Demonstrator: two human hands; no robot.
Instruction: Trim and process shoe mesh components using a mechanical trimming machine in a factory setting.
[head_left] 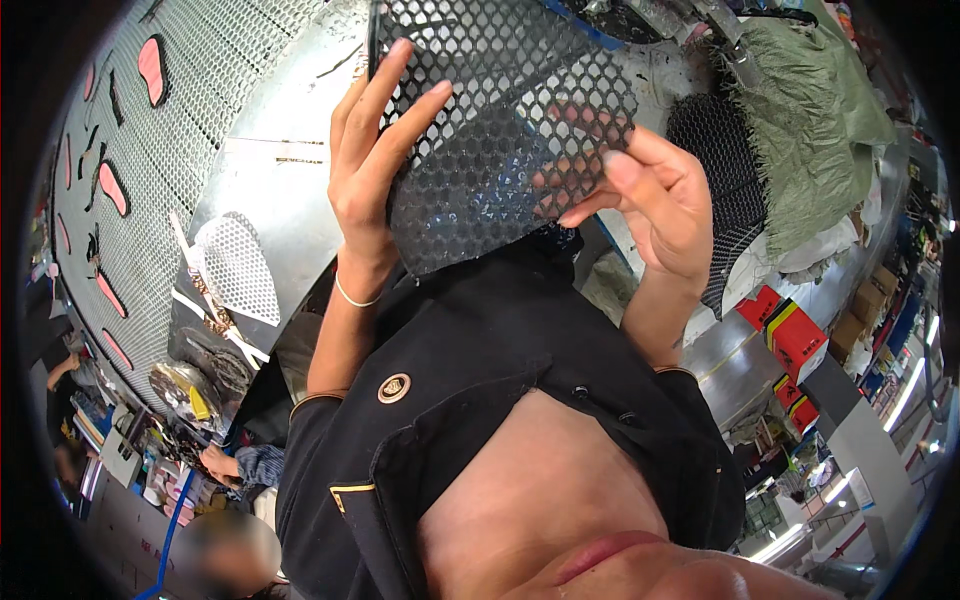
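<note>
A black mesh piece (475, 170) with hexagonal holes is raised in front of my chest. My left hand (365, 165) is at its left edge, two fingers stretched across the front face and the thumb out of sight. My right hand (660, 200) grips the right side, with the thumb in front and fingers showing through the holes from behind. Part of the mesh looks doubled and denser in its lower middle. A white perforated piece (237, 268) lies on the metal surface left of my left arm.
On the left, a grey mesh belt (215, 75) carries pink sole-shaped pieces (152, 70) and black strips. A green woven sack (815, 130) and black mesh sheets (715, 150) are on the right, above red boxes (795, 335). At lower left is another person's hand (217, 461).
</note>
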